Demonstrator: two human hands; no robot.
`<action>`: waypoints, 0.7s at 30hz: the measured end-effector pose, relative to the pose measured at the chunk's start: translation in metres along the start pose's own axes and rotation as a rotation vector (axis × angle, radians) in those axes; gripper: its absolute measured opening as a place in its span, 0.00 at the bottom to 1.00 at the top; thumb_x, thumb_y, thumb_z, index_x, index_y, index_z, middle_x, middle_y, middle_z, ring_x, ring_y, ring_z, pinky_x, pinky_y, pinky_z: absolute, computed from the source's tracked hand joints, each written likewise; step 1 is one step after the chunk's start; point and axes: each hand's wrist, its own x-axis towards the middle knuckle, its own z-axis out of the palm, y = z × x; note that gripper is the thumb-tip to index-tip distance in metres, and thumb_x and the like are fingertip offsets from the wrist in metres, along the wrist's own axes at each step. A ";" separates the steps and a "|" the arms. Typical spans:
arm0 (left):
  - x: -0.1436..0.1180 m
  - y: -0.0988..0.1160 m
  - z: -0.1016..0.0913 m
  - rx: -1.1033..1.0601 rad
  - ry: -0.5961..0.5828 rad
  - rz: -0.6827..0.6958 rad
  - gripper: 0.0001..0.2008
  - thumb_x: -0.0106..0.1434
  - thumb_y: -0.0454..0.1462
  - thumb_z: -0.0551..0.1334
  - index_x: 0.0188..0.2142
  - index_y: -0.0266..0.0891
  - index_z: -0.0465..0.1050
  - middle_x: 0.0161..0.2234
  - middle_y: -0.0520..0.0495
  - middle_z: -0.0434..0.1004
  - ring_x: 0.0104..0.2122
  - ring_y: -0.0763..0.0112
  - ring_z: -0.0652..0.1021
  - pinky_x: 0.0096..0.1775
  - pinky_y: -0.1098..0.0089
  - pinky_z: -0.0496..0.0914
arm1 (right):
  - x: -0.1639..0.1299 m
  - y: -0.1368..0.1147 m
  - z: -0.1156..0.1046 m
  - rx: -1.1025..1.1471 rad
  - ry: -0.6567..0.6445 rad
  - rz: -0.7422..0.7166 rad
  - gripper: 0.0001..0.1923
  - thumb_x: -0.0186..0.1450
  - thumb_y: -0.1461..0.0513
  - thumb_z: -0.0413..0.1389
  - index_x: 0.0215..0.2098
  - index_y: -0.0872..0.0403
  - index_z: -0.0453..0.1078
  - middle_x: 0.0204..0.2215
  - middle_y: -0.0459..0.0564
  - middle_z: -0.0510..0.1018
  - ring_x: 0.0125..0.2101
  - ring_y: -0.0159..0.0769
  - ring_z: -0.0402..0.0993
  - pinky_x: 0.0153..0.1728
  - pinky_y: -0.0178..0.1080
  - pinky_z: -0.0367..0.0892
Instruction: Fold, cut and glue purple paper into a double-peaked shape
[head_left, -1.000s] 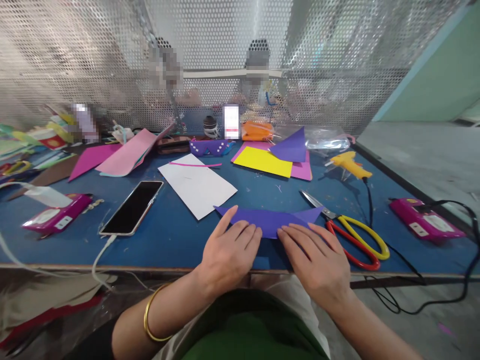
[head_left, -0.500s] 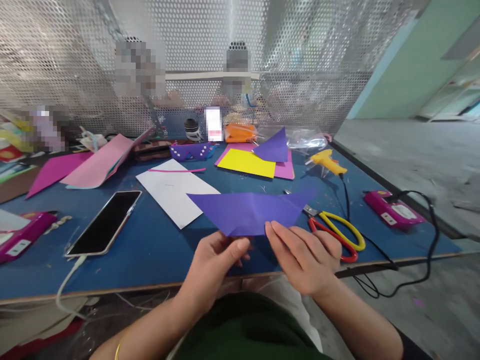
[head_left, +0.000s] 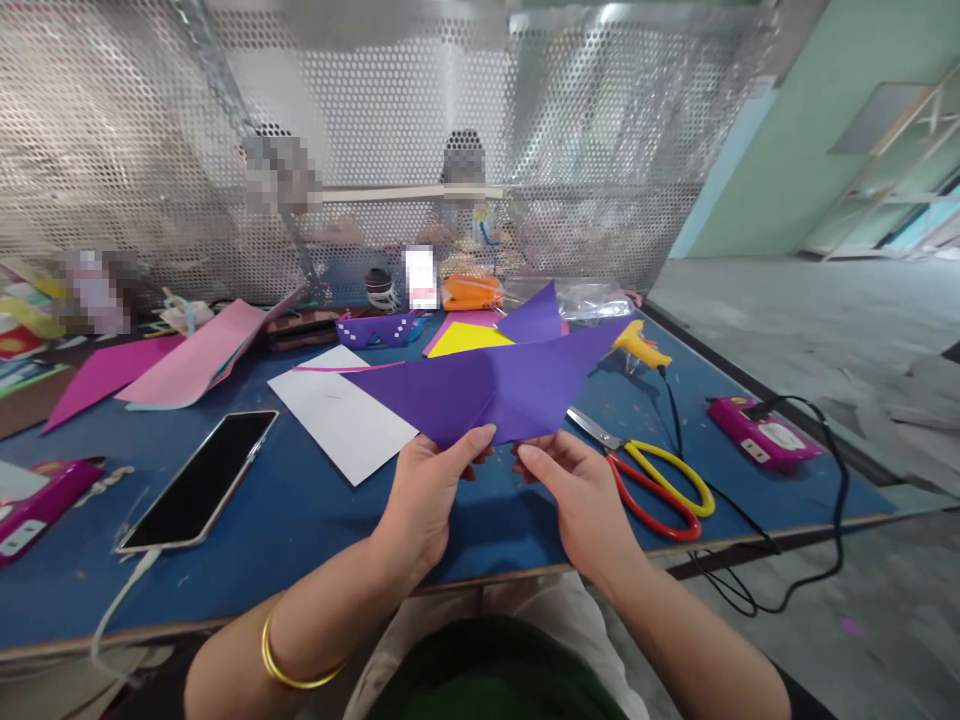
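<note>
A folded purple paper (head_left: 487,385), wide with pointed ends, is lifted above the blue table (head_left: 315,500). My left hand (head_left: 427,490) pinches its lower edge left of the centre fold, thumb on top. My right hand (head_left: 581,495) grips the lower edge just right of the fold. A gold bangle sits on my left wrist.
Red-and-yellow scissors (head_left: 649,470) lie right of my right hand. A phone (head_left: 202,480) and a white sheet (head_left: 337,410) lie to the left, a yellow glue gun (head_left: 641,345) and a pink box (head_left: 761,432) with black cable to the right. Coloured papers and people behind the perforated screen (head_left: 375,130) are at the back.
The purple paper lay flat under both hands a second ago. Both hands have since picked it up by the lower edge and raised it off the table.
</note>
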 end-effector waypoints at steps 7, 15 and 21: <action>0.019 0.006 0.004 0.081 -0.120 0.008 0.18 0.46 0.49 0.74 0.27 0.36 0.81 0.25 0.45 0.80 0.27 0.69 0.75 0.29 0.71 0.67 | 0.029 -0.004 0.019 0.198 0.073 0.082 0.13 0.52 0.53 0.68 0.25 0.54 0.76 0.19 0.45 0.78 0.20 0.32 0.71 0.25 0.37 0.70; 0.031 -0.001 -0.006 0.135 -0.084 0.048 0.14 0.45 0.46 0.75 0.20 0.38 0.79 0.21 0.47 0.78 0.25 0.70 0.74 0.32 0.69 0.68 | 0.038 0.005 0.023 0.165 0.067 0.064 0.14 0.54 0.51 0.67 0.26 0.54 0.77 0.20 0.45 0.79 0.21 0.34 0.74 0.26 0.38 0.71; 0.031 0.000 -0.011 0.117 -0.096 -0.003 0.14 0.45 0.46 0.75 0.23 0.37 0.81 0.23 0.45 0.81 0.26 0.68 0.76 0.32 0.69 0.69 | 0.035 0.015 0.013 0.042 0.063 -0.001 0.15 0.59 0.51 0.65 0.25 0.53 0.74 0.20 0.44 0.77 0.20 0.32 0.71 0.24 0.37 0.67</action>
